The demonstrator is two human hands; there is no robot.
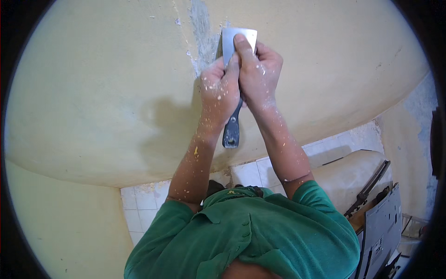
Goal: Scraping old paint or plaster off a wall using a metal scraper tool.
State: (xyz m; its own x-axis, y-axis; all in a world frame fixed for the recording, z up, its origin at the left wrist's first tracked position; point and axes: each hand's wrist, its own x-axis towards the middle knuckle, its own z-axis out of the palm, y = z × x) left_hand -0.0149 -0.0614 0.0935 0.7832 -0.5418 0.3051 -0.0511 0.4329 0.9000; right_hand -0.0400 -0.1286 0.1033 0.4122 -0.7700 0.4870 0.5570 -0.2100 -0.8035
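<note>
Both my hands grip a putty knife point(228, 45) with a broad metal blade and a dark handle, its end hanging below them. My left hand point(221, 89) closes around its left side, with the thumb up along the blade's base. On the right side, my right hand point(261, 75) presses its thumb flat on the blade. The blade's wide edge points up the yellowish painted wall point(139, 69). Just left of the blade a grey patch of bare wall point(202, 31) shows, with chipped paint around it. Paint flecks cover my hands and forearms.
Below the wall lies a white tiled floor point(249, 174) with debris along its edge. At the lower right stand a grey metal panel point(381, 223), a dark metal bar point(369, 185) and a large beige object point(334, 172). A side wall point(69, 216) meets this one at the left.
</note>
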